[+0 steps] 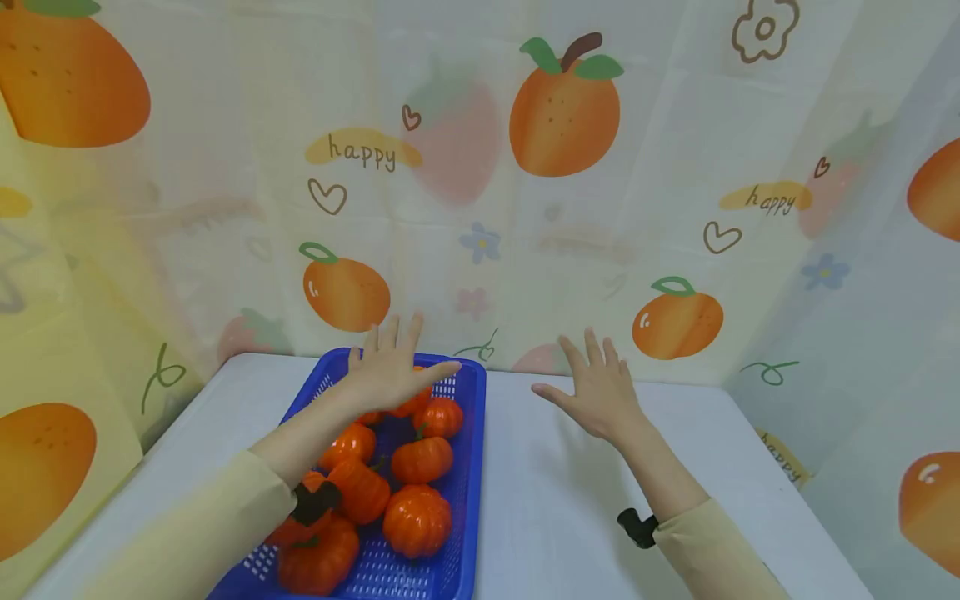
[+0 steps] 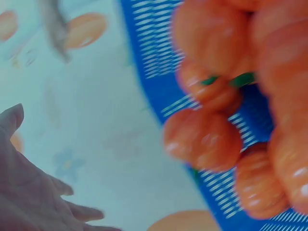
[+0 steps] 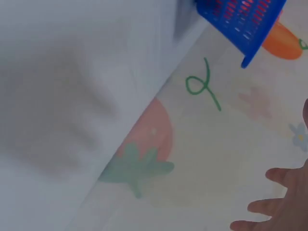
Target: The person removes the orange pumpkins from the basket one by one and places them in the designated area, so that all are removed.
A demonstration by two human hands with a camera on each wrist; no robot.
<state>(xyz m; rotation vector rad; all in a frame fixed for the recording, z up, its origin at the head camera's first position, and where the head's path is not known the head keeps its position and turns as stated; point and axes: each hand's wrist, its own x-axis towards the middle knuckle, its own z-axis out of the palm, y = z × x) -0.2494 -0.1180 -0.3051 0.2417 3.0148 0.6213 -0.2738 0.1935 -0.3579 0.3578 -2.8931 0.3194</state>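
Glossy orange ribbed pumpkins (image 1: pixel 417 521) lie grouped inside the basket, several touching one another. Listed by decreasing size: pale fabric backdrop (image 1: pixel 450 50), printed with oranges, strawberries, flowers and the word "happy", hangs behind and at both sides. White smooth-topped table (image 1: pixel 540 500) extends up to it. Blue rectangular plastic basket (image 1: pixel 474 483) with slotted walls stands on the table, left of centre in the head view. Beige left sleeve (image 1: pixel 195 517) reaches across the basket's left side; beige right sleeve (image 1: pixel 720 550) comes in at lower right. Left hand (image 1: pixel 392 372): overlaps the basket's far end in the head view; fingers straight and spread, thumb out sideways; left wrist view shows a gap between hand and pumpkins. Right hand (image 1: pixel 600 392): raised over the table, right of the basket and apart from it; fingers spread, thumb pointing toward the basket. Small black device (image 1: pixel 637 528) at the right cuff. Green stem (image 2: pixel 243 79) between pumpkins, blurred.
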